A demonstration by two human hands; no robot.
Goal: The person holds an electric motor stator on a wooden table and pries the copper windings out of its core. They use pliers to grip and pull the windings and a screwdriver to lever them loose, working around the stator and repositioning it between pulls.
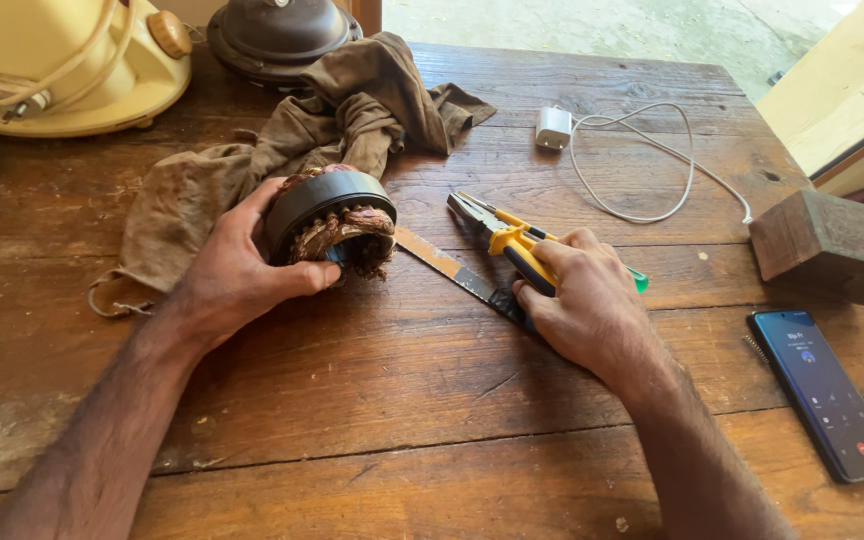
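Head view: left hand (237, 270) wraps around a round motor stator (330, 222) with copper windings, propped on the wooden table (402, 400) against a brown rag (252, 160). Right hand (587, 300) closes over yellow-handled pliers (502, 232) lying across a flat blade (447, 268)

Rag: my brown cloth (252, 160) lies crumpled at eleven o'clock.
Charger: white plug (553, 128) with looped cable (642, 165), one o'clock.
Phone: lit smartphone (827, 392), four o'clock.
Block: wooden block (832, 245), three o'clock.
Housing: cream appliance (62, 65), ten o'clock.
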